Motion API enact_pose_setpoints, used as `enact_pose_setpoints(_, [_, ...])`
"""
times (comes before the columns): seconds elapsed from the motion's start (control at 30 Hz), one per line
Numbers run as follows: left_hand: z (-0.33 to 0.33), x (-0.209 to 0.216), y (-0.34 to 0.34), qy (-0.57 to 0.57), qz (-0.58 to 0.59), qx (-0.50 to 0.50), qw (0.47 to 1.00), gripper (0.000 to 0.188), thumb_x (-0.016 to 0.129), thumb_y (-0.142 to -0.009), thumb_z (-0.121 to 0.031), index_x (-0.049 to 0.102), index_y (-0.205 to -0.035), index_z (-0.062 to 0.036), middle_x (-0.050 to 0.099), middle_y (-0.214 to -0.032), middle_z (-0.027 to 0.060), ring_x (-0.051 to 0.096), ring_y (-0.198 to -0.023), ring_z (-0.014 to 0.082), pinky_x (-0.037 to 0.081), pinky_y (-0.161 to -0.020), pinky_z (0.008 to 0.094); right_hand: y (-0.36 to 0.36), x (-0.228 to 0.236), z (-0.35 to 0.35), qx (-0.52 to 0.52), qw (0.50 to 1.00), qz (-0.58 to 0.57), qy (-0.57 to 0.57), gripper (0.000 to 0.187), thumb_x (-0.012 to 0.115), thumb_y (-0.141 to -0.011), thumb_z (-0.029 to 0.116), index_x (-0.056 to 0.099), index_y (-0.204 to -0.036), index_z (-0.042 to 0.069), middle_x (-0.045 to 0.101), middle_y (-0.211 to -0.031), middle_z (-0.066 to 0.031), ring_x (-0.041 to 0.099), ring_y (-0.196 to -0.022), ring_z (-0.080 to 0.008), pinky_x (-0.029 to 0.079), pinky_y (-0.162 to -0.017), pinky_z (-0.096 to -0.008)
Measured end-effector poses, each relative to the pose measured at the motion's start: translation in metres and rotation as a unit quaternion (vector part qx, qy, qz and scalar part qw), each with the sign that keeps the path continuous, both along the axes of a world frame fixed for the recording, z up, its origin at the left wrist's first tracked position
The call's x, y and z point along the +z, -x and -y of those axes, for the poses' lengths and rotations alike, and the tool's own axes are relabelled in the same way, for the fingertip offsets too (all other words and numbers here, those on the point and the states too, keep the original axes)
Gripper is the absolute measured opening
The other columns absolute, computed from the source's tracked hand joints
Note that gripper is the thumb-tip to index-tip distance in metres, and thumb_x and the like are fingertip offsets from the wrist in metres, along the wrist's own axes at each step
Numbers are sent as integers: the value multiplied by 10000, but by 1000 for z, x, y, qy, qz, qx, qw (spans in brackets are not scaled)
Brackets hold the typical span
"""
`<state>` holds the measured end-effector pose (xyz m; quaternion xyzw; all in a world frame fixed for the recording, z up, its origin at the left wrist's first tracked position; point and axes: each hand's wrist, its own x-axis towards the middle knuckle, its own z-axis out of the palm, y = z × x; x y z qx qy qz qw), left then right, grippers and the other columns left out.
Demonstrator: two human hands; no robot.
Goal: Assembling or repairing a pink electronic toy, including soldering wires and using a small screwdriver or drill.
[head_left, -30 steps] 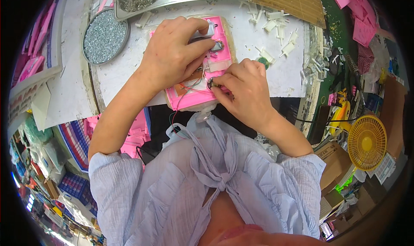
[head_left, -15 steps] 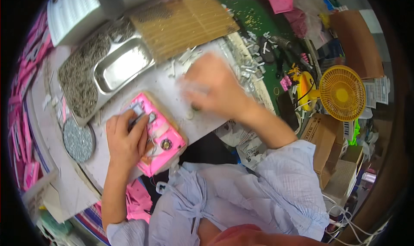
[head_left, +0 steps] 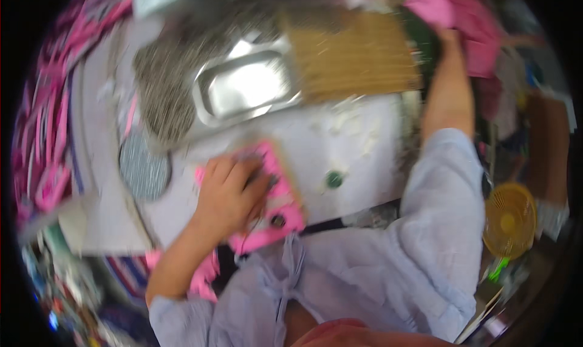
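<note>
An oblong bright pink plastic casing (head_left: 289, 208) lies on the white surface (head_left: 364, 189), close to the edge nearest the person, slightly slanted, with its far end toward the steel tray. A small dark round part (head_left: 277, 220) sits in its near half, and a pale band crosses the pink just above that. The left hand (head_left: 228, 192) lies over the casing's left side, touching it, its fingers curled downward and its thumb near them; blur hides whether the fingertips are clamped on a part there.

Just beside the casing on its right, well apart from the hand, a small dark green round piece (head_left: 334, 178) rests on the surface. Beyond it are scattered small white pieces (head_left: 352, 125), badly smeared. On the left lies a round heap of silvery-grey small pieces (head_left: 144, 168).

Farther off stands a shiny steel tray (head_left: 243, 85) with a bare rounded compartment, a mass of grey-brown small pieces (head_left: 167, 73) to its left. A brown corrugated cardboard sheet (head_left: 352, 55) adjoins it on the right.

The right arm stretches far forward. The right hand (head_left: 447, 36) is beside bright pink flat pieces (head_left: 434, 6); whether it grips one, I cannot tell.
</note>
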<state>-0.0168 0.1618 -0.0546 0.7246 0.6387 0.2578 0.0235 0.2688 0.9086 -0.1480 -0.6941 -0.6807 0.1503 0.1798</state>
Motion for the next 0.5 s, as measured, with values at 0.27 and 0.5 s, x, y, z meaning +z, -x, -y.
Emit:
enact_pose_setpoints(0.27, [-5, -3, 1, -31, 1, -10, 999, 330, 785, -687, -152, 700, -1006, -127, 607, -1158, 78, 582, -941, 290, 461, -842, 445, -39, 73, -15, -33, 875, -478, 70, 259, 803, -806, 50, 634, -1002, 41, 655, -871, -153, 617, -628, -270, 561, -594, -326])
enact_pose_setpoints(0.5, [-9, 3, 1, -28, -114, -34, 993, 316, 772, -699, -149, 697, -1005, -160, 613, -1178, 45, 593, -981, 257, 448, -926, 447, 7, 159, 326, 91, 742, -661, -62, 348, 718, -905, -33, 570, -1219, -28, 641, -1109, -143, 677, -951, -280, 630, -775, -420])
